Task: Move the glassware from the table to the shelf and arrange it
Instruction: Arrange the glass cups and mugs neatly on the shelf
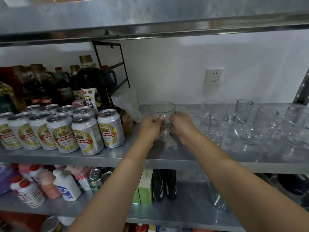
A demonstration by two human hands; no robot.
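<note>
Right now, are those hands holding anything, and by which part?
Yes: a clear glass cup standing on the shelf; the left hand and right hand pinch its lower sides.

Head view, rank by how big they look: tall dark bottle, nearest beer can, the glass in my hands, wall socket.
Largest: tall dark bottle.
Next: nearest beer can and glass, too close to rank; the can sits nearer the camera.
Smallest: wall socket.

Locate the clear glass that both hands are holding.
In the head view, the clear glass stands on the metal shelf near its centre, between the beer cans on the left and the other glasses on the right.
</note>
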